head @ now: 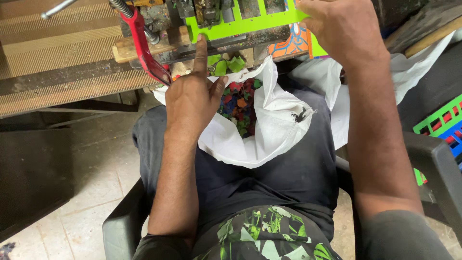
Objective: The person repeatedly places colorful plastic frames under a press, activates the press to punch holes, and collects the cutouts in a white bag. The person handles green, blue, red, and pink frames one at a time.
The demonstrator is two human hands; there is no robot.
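A bright green plastic piece (pixel 226 26) with square cut-outs lies on the bench edge under a metal tool. My left hand (pixel 192 98) points upward, its index fingertip pressing the piece's lower left corner. My right hand (pixel 344 29) grips the piece's right end from above. Below, a white sack (pixel 262 139) rests open on my lap, holding several small coloured plastic scraps (pixel 238 103).
A red clamp (pixel 144 48) is fixed to the wooden bench (pixel 53 53) at the left. Green, red and blue plastic grids (pixel 445 123) sit at the right. I sit in a dark plastic chair (pixel 433 159) over a tiled floor (pixel 91 212).
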